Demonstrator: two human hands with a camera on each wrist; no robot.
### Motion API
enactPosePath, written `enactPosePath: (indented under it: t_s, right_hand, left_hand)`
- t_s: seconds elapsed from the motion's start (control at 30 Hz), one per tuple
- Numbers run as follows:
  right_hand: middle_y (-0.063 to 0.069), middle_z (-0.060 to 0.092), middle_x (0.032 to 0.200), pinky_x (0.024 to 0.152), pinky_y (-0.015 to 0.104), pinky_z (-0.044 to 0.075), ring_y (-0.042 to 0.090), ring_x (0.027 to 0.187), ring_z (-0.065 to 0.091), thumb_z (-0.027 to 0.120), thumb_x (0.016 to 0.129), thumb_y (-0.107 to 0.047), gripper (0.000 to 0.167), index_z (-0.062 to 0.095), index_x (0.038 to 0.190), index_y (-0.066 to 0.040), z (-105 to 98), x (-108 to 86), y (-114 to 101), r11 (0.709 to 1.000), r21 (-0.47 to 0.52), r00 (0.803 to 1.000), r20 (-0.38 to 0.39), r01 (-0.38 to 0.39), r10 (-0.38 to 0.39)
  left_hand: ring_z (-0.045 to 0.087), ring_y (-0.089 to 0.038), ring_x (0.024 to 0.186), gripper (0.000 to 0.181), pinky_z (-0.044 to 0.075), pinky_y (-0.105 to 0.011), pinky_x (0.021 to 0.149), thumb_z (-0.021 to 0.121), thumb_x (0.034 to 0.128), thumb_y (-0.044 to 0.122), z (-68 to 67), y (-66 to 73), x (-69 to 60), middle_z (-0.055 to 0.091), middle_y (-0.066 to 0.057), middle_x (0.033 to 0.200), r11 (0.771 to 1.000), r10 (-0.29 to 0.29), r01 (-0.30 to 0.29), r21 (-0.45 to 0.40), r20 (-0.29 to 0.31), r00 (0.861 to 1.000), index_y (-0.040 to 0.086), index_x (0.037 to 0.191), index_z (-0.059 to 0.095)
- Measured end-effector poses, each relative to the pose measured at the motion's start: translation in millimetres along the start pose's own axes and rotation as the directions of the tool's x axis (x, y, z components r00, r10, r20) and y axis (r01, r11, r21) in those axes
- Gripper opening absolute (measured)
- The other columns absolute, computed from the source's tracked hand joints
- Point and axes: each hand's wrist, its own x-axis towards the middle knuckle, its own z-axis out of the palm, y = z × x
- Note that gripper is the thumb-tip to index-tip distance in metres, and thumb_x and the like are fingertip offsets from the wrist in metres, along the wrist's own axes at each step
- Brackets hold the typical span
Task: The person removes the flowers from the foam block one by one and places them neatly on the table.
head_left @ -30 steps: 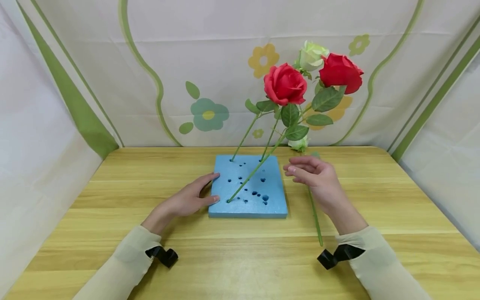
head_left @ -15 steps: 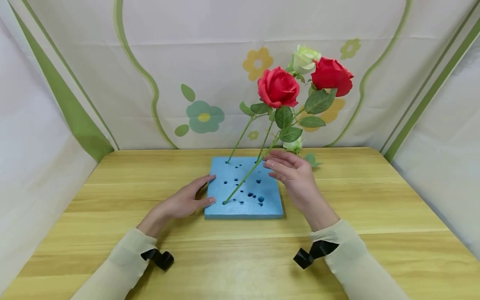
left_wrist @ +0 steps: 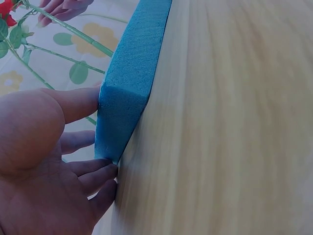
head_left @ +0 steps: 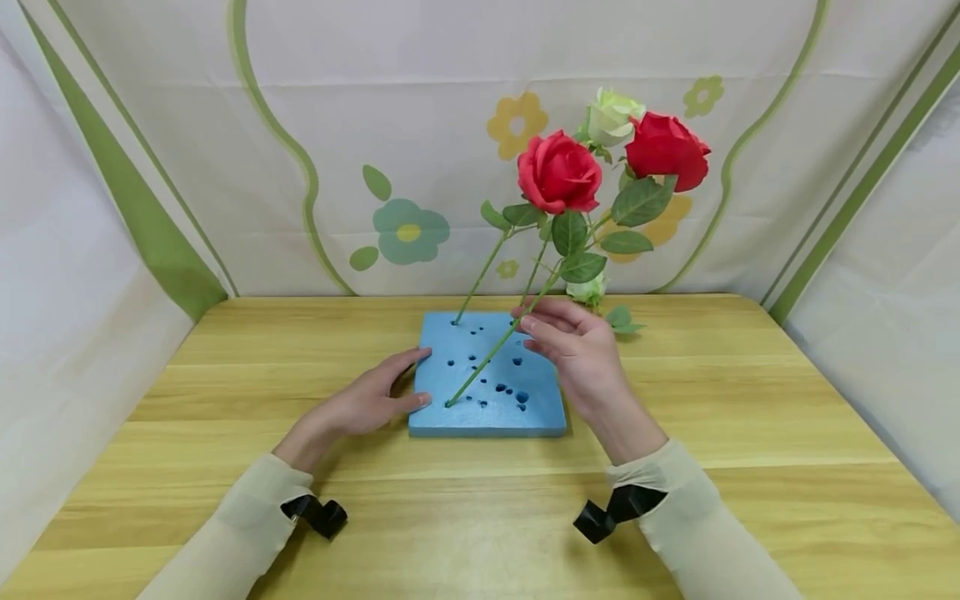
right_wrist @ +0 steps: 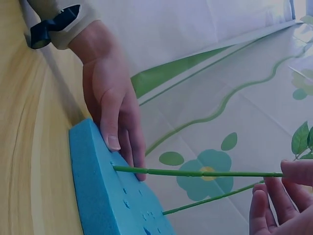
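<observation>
In the head view, a blue foam block (head_left: 487, 421) with several holes lies on the table, and three rose stems stand in it. The front stem (head_left: 480, 367) leans to the right, towards the red rose (head_left: 667, 152) at the right. My right hand (head_left: 581, 350) pinches this stem between thumb and fingers, partway up; in the right wrist view the thumb (right_wrist: 297, 172) lies against it. Another red rose (head_left: 558, 171) and a pale green rose (head_left: 613, 117) stand beside it. My left hand (head_left: 367, 398) rests at the block's left edge, thumb (left_wrist: 80, 104) on top, other fingers along its side.
Another pale green rose (head_left: 587, 287) lies on the table behind my right hand, its stem mostly hidden. A printed cloth (head_left: 375, 100) hangs behind the wooden table (head_left: 480, 525). The roses' leaves overlap above the block.
My right hand has moved left from beside the block, over the loose rose, to the front stem, and its fingers have closed on it. The left hand stays at the block.
</observation>
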Motion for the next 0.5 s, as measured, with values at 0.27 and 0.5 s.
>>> enactPosePath:
  t_s: [0.27,0.5]
  right_hand:
    - [-0.006,0.082,0.102,0.088,0.030,0.064,0.011,0.102,0.078,0.070,0.101,-0.001,0.014,0.075,0.111,-0.008,7.1,-3.6,0.1,0.997,-0.051,0.998,-0.017,0.060,-0.061]
    - [-0.002,0.081,0.103,0.089,0.031,0.065,0.014,0.100,0.079,0.070,0.100,0.002,0.013,0.072,0.113,0.003,8.0,-6.4,-0.2,0.992,-0.059,0.993,-0.031,0.112,-0.114]
  left_hand:
    - [0.013,-0.043,0.165,0.074,0.018,-0.067,0.131,0.060,0.1096,0.035,-1.3,0.2,-0.6,0.018,-0.017,0.178,1.000,0.001,-0.001,0.001,-0.002,1.000,0.014,0.170,0.023]
    - [0.014,-0.043,0.165,0.074,0.018,-0.067,0.131,0.060,0.1094,0.037,-0.6,-0.6,0.5,0.019,-0.016,0.178,1.000,0.005,-0.005,0.002,0.002,1.000,0.015,0.170,0.024]
